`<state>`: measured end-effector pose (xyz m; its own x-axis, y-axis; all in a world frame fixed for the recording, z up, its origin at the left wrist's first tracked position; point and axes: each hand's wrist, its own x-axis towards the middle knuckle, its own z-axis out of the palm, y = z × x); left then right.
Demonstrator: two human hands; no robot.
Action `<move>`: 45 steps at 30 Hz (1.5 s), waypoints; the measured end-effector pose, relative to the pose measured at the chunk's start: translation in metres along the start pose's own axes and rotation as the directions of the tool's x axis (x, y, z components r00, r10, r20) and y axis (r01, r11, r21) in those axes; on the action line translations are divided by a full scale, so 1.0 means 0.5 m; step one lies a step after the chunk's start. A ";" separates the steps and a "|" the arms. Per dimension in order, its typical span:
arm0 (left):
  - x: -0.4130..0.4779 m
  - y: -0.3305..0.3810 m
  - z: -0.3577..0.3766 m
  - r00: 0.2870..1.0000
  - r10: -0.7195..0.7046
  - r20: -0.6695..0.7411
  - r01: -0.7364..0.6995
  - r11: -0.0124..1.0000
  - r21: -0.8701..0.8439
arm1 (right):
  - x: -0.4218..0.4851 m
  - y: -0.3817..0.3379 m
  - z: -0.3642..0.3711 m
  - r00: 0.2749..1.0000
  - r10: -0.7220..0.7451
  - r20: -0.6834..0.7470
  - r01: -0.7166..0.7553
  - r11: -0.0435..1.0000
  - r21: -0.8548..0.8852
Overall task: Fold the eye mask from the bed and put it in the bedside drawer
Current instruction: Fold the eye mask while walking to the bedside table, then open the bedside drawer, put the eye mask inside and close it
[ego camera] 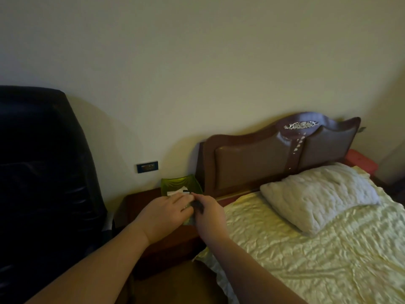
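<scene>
Both my hands meet above the dark wooden bedside table (140,200), left of the bed (317,249). My left hand (164,213) and my right hand (208,216) pinch a small dark eye mask (197,205) between their fingertips; most of it is hidden by my fingers. A pale patch of fabric (189,220) shows below my hands. The table's drawer front (175,249) lies in shadow under my left wrist; whether it is open I cannot tell.
A green glass tray (173,183) with white paper stands at the back of the table. A black chair (43,172) fills the left side. A pillow (317,194) lies by the brown headboard (252,165). A wall socket (147,166) sits above the table.
</scene>
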<state>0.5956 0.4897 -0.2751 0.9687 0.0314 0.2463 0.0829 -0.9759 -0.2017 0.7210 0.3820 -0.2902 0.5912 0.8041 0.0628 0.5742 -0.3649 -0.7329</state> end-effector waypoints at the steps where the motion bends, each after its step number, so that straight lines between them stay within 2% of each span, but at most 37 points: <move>1: -0.004 -0.007 0.004 1.000 -0.001 0.005 0.001 1.000 -0.013 | -0.004 -0.001 0.016 0.999 -0.031 -0.032 0.030 0.998 -0.051; 4: -0.015 -0.024 0.028 1.000 0.000 0.024 0.001 0.998 -0.064 | -0.010 -0.001 0.058 0.994 -0.049 -0.102 0.039 0.995 -0.096; 10: -0.026 -0.026 0.110 0.997 -0.058 0.059 0.063 0.993 -0.097 | 0.009 0.044 0.104 0.991 0.006 -0.135 -0.009 1.000 -0.020; 14: -0.014 -0.003 0.176 0.970 -0.222 0.100 0.235 0.962 -0.142 | 0.040 0.107 0.118 0.992 0.089 -0.092 -0.087 0.996 0.021; 20: -0.007 0.047 0.301 0.935 -0.323 0.146 0.346 0.923 -0.167 | 0.081 0.210 0.149 0.994 0.103 -0.039 -0.102 0.994 0.028; 24: -0.017 0.075 0.402 0.906 -0.388 0.168 0.416 0.891 -0.182 | 0.095 0.286 0.195 0.988 0.154 0.012 -0.155 0.983 0.097; 39: -0.098 0.133 0.694 0.838 -0.453 0.305 0.515 0.842 -0.163 | 0.094 0.497 0.372 0.955 0.295 0.038 -0.297 0.942 0.153; 43: -0.106 0.138 0.735 0.792 -0.536 0.291 0.588 0.799 -0.129 | 0.104 0.549 0.401 0.931 0.364 0.017 -0.360 0.912 0.196; 45: -0.118 0.146 0.766 0.805 -0.523 0.279 0.565 0.820 -0.093 | 0.110 0.578 0.417 0.924 0.383 -0.008 -0.373 0.904 0.208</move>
<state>0.6344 0.4994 -0.6675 0.8021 0.5960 0.0392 0.5933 -0.8026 0.0624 0.8012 0.4186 -0.6396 0.7704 0.5995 -0.2170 0.1808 -0.5318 -0.8273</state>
